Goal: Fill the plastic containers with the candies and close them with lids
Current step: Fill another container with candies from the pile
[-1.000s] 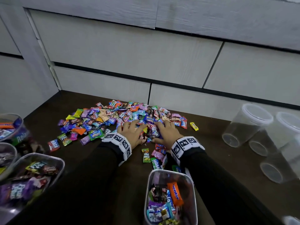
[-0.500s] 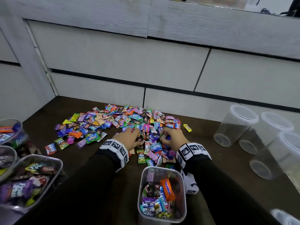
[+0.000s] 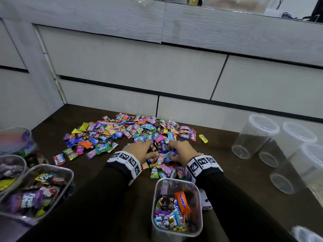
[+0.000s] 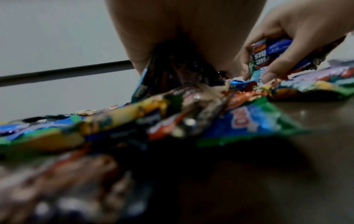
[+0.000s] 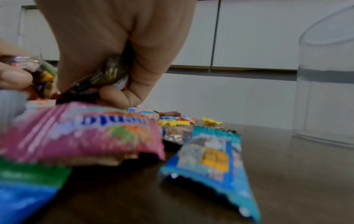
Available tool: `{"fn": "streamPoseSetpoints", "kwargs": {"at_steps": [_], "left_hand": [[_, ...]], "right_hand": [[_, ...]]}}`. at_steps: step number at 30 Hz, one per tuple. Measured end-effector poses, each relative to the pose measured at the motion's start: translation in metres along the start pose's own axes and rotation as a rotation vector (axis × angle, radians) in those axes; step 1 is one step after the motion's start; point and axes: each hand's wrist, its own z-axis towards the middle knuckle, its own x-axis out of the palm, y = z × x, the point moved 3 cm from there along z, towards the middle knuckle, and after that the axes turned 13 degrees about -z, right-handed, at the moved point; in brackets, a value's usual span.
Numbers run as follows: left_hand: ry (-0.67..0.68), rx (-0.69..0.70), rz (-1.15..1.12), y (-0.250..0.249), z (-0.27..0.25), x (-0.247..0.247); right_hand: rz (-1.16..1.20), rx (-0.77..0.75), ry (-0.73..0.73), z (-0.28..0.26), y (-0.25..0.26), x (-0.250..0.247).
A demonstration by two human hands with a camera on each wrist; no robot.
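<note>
My left hand point(image 3: 141, 151) and right hand point(image 3: 181, 151) each clutch colourful wrapped candies point(image 3: 122, 131) on the dark desk point(image 3: 218, 154); the open clear rectangular plastic container point(image 3: 176, 206) stands upright, its long side running away from me.

Home room: grey drawer fronts point(image 3: 132, 70), dark table point(image 3: 227, 154).

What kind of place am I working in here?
Probably a home or small shop packing spot, not a factory: a dark wooden tabletop set against grey wood-grain drawer fronts, a loose pile of wrapped candies, and clear plastic containers.
</note>
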Motion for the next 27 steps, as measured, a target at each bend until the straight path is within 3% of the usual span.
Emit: {"fn": "streamPoseSetpoints", "kwargs": {"at_steps": [11,15,22,27], "left_hand": [[-0.323,0.038,-0.205,-0.015,-0.032,-0.033],[-0.44,0.09,-0.411,-0.027,-0.052,-0.056],[-0.617,0.371,-0.759,-0.074,-0.099,-0.091],[-0.568,0.541,-0.844,-0.105,-0.134,-0.089]], "right_hand": [[0.205,0.061,-0.323,-0.046,-0.017,-0.042],[0.235,0.093,-0.421,-0.068,-0.017,-0.058],[0.299,0.109,-0.515,-0.099,-0.01,-0.079],[0.301,0.101,-0.546,-0.114,-0.003,-0.087]]}}
